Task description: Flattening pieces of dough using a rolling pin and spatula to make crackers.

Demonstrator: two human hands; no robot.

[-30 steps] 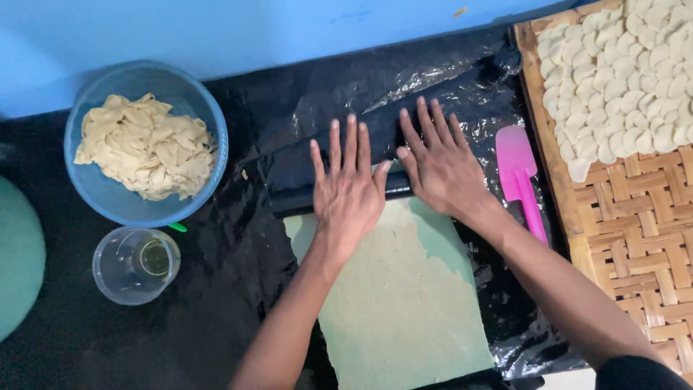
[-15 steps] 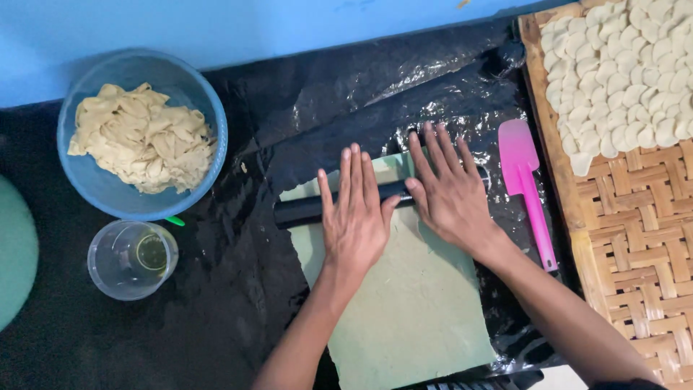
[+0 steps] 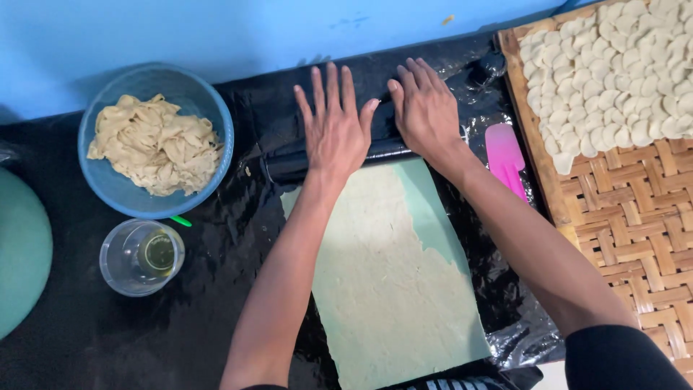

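Black plastic sheeting [image 3: 202,289] under a blue wall [image 3: 180,36] bears flattened dough [image 3: 390,289]; both hands' fingers [image 3: 328,90] press, spread wide, on a dark roller [image 3: 289,165].

Your left hand [image 3: 333,130] and right hand [image 3: 427,112] lie flat on the black rolling pin [image 3: 289,165], with only a narrow gap between the thumbs. Behind the pin you have a short strip of crinkled black plastic sheet [image 3: 216,303] before the blue wall [image 3: 180,36]. To your left, the blue plastic bowl of dough scraps [image 3: 209,108] stands close to the pin's end, and the clear glass of oil [image 3: 115,256] sits just below it. To your right, the pink silicone spatula [image 3: 505,159] lies near your right wrist, just beside the woven bamboo tray [image 3: 635,217]. Between your forearms, the flat pale dough sheet [image 3: 390,289] is open.
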